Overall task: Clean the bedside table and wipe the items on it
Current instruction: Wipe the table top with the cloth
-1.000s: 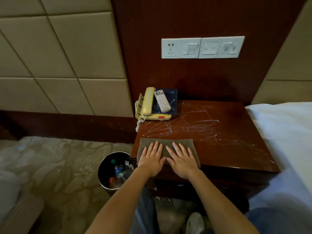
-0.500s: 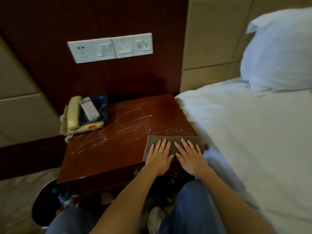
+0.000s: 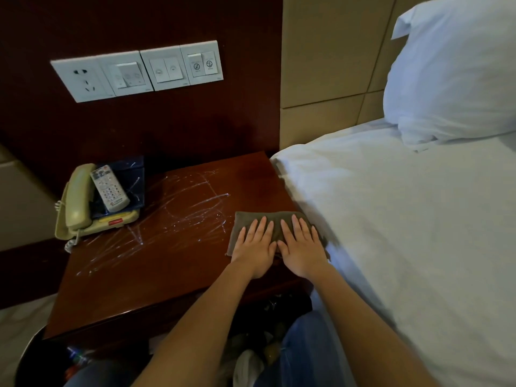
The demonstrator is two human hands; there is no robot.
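A dark red wooden bedside table (image 3: 156,275) carries white scratchy streaks (image 3: 190,208) across its middle. A folded grey-brown cloth (image 3: 279,219) lies on its right side, against the bed. My left hand (image 3: 255,247) and my right hand (image 3: 303,247) rest flat on the cloth side by side, fingers stretched out, pressing it down. At the back left corner sits a cream telephone (image 3: 81,208). A white remote control (image 3: 109,188) leans on a dark blue tray (image 3: 134,174) on top of the phone.
A bed with white sheets (image 3: 405,233) touches the table's right edge, with a white pillow (image 3: 452,74) at its head. A socket and switch panel (image 3: 136,71) is on the wall above. A waste bin (image 3: 36,358) with rubbish stands at the lower left.
Both hands have slid the cloth from the table's front left to its right side by the bed, then a little away from the front edge. My view has turned right.
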